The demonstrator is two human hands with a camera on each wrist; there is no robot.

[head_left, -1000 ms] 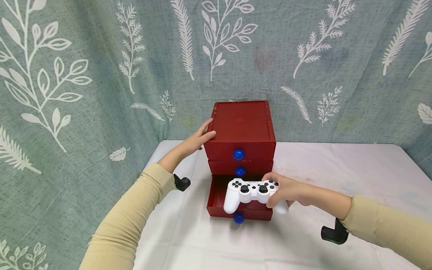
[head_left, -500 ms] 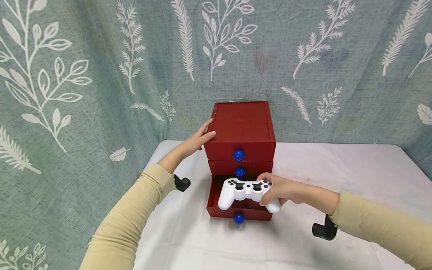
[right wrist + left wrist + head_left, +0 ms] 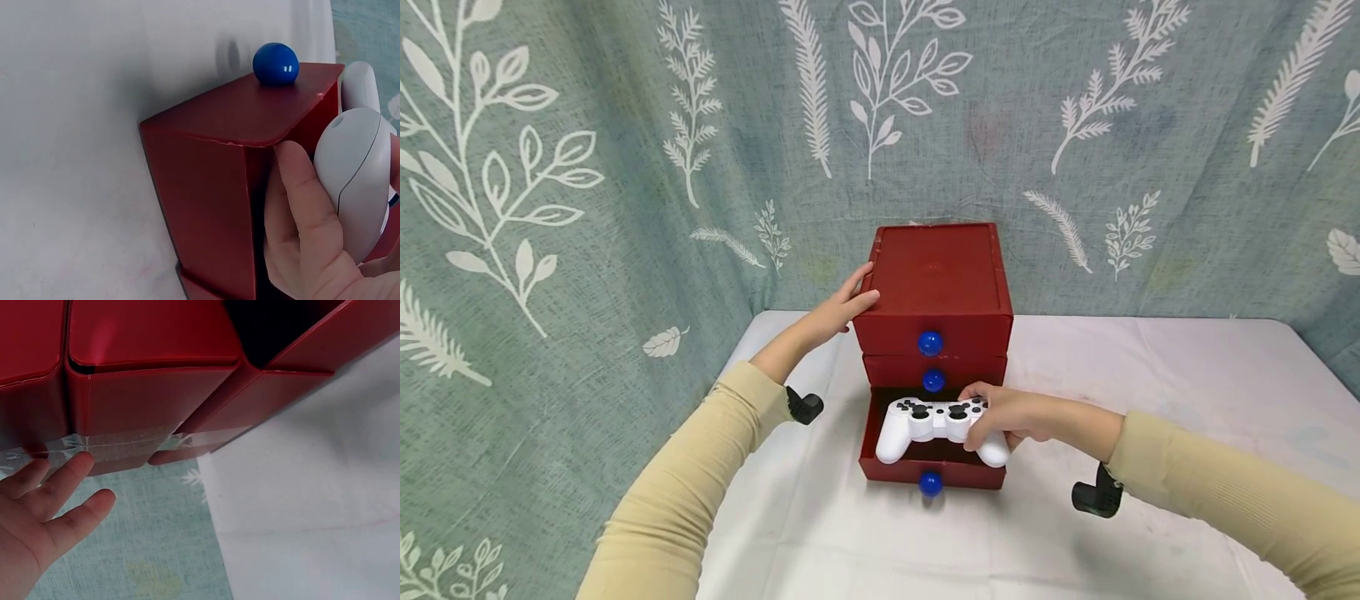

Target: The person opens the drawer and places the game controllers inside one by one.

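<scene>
A red chest of three stacked drawers has blue round knobs, and its bottom drawer is pulled out. With straight, spread fingers my left hand rests on the upper left edge of the chest; the left wrist view shows this hand beside the taped side. My right hand grips a white game controller by its right end, over the pulled-out drawer. In the right wrist view, fingers curl under the controller's grip, right at the drawer's rim.
A white cloth covers the table around the chest. Behind hangs a green curtain with white leaf prints. The drawer's blue knob sticks out toward the front.
My right hand has moved left and slightly forward with the controller, which now sits more squarely over the bottom drawer. My left hand has stayed in place.
</scene>
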